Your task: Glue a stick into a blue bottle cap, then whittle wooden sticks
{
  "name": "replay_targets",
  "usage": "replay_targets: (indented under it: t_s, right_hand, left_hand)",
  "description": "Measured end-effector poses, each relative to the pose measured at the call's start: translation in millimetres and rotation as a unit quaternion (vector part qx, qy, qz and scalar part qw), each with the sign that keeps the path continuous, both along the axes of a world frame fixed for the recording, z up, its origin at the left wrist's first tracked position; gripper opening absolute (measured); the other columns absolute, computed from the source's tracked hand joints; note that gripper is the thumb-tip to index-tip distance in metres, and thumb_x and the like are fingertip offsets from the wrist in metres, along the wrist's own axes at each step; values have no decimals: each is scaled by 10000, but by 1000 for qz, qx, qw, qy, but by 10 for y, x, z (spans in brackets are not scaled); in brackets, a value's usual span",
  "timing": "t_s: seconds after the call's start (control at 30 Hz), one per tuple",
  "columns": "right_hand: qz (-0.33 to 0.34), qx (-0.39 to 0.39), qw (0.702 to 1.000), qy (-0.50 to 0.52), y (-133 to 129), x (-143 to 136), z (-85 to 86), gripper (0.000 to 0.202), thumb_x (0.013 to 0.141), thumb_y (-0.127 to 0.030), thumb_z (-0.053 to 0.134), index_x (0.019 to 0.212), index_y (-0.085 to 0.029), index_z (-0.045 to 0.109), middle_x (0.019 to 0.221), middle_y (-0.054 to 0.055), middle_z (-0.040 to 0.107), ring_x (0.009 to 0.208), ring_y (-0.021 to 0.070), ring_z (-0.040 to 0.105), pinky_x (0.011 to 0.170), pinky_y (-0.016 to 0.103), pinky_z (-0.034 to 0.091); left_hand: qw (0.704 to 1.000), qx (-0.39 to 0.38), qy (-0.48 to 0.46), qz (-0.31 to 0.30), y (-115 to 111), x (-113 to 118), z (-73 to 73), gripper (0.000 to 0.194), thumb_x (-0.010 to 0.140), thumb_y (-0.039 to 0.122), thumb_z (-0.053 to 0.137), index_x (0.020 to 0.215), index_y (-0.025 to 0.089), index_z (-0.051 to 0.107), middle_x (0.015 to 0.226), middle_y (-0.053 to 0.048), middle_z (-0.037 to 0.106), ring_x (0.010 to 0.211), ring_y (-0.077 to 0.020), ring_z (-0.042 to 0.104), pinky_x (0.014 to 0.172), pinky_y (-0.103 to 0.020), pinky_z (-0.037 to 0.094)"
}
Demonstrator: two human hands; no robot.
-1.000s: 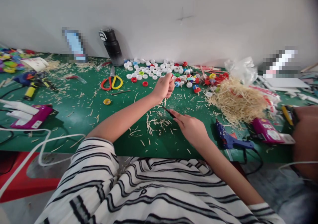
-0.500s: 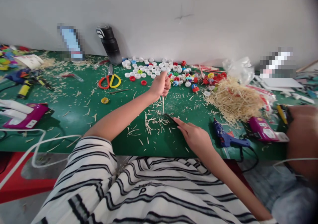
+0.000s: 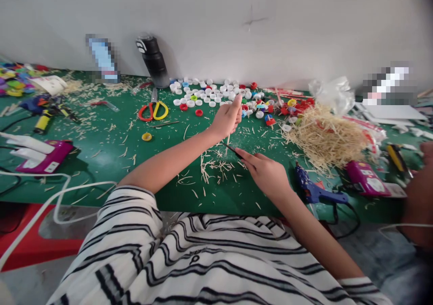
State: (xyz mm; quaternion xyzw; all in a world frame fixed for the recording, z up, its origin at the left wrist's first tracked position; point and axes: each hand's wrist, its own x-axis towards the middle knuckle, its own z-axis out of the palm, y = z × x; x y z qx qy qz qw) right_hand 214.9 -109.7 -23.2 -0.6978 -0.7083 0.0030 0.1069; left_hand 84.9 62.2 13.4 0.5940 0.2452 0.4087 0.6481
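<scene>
Left hand (image 3: 227, 119) is closed around the stick (image 3: 228, 139), which pokes out at its 6 o'clock; right hand (image 3: 267, 173) grips the knife (image 3: 232, 150) at its 10 o'clock. If the knife slips, it might nick the left hand

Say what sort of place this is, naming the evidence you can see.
Probably a craft workshop or craft classroom: pale shavings litter the green table, a blue glue gun lies on it, and loose bottle caps spread near the wall.
</scene>
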Motion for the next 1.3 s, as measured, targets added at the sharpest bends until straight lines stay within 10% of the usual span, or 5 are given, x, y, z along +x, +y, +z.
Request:
replay_targets:
  t_s: [0.7,1.3]
  right_hand:
    - [13,-56,998,23,-309,144,-138,463,1098,-377,423,1529,-401,589,940,36,752,725,167,682,570,249,423]
    - [28,-30,998,55,76,5,74,489,1099,-375,402,1567,-408,540,934,33,746,733,156,644,578,253,377]
  left_hand:
    - [999,-9,18,-48,120,-53,-31,627,997,785,305,666,252,310,521,99,144,399,-54,174,387,-228,181]
    - [998,50,29,-4,89,-23,-45,609,1037,697,339,634,242,315,526,69,207,451,-72,285,472,-262,268]
